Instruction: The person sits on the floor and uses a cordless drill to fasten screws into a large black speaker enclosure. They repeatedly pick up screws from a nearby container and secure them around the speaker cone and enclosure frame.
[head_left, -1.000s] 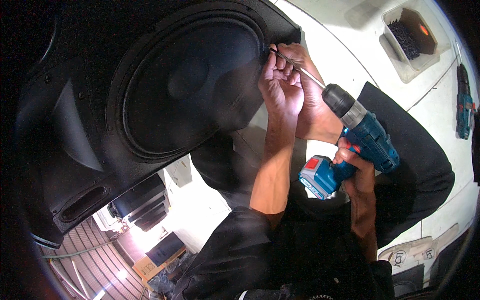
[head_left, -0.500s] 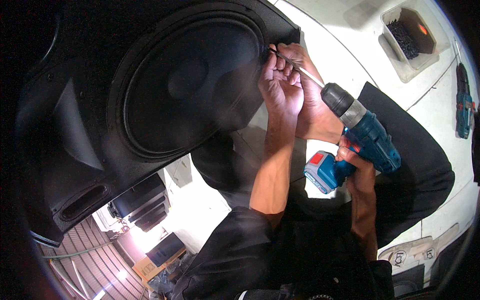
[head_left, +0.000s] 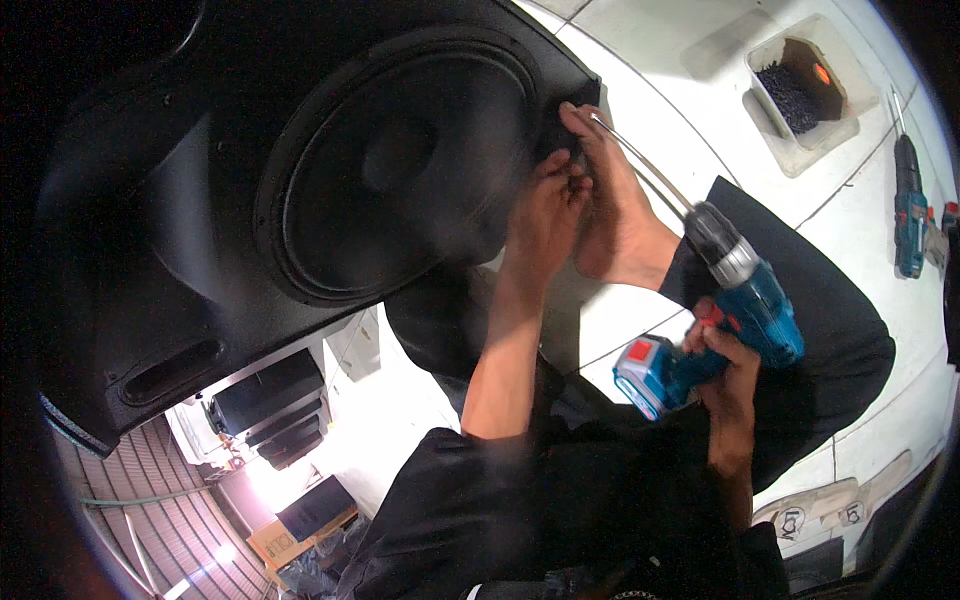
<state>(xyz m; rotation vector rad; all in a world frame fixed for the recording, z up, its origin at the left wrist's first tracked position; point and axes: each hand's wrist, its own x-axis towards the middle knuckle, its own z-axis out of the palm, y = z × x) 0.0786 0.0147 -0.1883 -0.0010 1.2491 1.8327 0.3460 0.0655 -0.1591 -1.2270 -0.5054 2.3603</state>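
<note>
White floor tiles [head_left: 640, 130] are lying under everything, with a tub of dark screws [head_left: 795, 90] and a second drill [head_left: 910, 215] resting well apart at the right. A big black speaker cabinet [head_left: 200, 250] is filling the left of the view, its round driver [head_left: 400, 170] facing up. The left hand [head_left: 545, 215] is reaching up along a straight forearm, fingers pinched at the cabinet's edge; what they are holding is too small to tell. The right hand [head_left: 725, 365] is closed round the grip of a blue drill [head_left: 720, 330], its long bit [head_left: 640, 165] slanting toward that same edge, beside a bare foot [head_left: 615, 215].
</note>
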